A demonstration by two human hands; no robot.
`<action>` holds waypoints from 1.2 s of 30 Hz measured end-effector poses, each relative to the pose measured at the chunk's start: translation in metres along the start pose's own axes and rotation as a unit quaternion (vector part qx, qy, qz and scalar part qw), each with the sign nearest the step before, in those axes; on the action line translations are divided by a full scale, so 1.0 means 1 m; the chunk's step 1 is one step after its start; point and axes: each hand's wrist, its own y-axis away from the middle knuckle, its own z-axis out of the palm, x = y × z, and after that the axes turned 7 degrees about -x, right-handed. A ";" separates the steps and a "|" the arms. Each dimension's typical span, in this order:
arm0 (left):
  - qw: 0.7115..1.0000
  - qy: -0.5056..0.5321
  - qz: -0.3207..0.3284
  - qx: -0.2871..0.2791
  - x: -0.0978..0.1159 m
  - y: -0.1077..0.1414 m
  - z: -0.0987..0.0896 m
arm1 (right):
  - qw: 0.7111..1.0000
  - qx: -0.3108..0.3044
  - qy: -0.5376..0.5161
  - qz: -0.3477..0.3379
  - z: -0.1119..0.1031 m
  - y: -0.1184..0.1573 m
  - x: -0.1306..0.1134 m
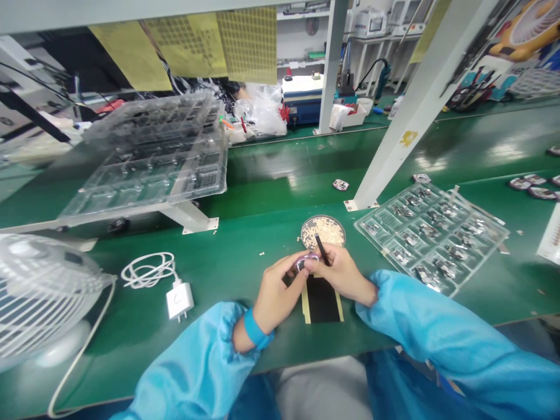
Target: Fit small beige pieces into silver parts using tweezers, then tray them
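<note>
Small purple-rimmed rounded device (301, 264), held near yellow-edged black rectangular mat (324, 303): left hand (276, 290) pinched it; right hand (345, 275) gripped slim black stick-shaped tool (321, 248), also touched device. I judged work unfinished; steps completed, steps remaining: could not tell.

Device (301, 264): between left hand (276, 290) and right hand (346, 273)
Dish (324, 216): far side of the device
Parts tray (385, 241): right of the dish
Charger (179, 298): left, on the surface (223, 268)
</note>
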 end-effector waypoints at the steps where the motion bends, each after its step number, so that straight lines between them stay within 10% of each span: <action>1: 1.000 0.000 0.000 0.002 0.001 0.000 0.001 | 1.000 0.001 0.005 0.001 0.000 0.000 0.000; 16: 0.984 0.168 -0.059 0.002 0.000 -0.003 0.007 | 0.997 0.001 0.077 -0.012 -0.007 -0.001 -0.009; 26: 0.999 -0.042 0.010 0.004 -0.004 -0.003 0.002 | 0.961 0.028 0.236 -0.141 -0.024 0.000 -0.022; 36: 0.997 -0.078 0.027 0.001 -0.009 -0.003 0.003 | 0.928 -0.068 0.279 -0.238 -0.028 0.001 -0.009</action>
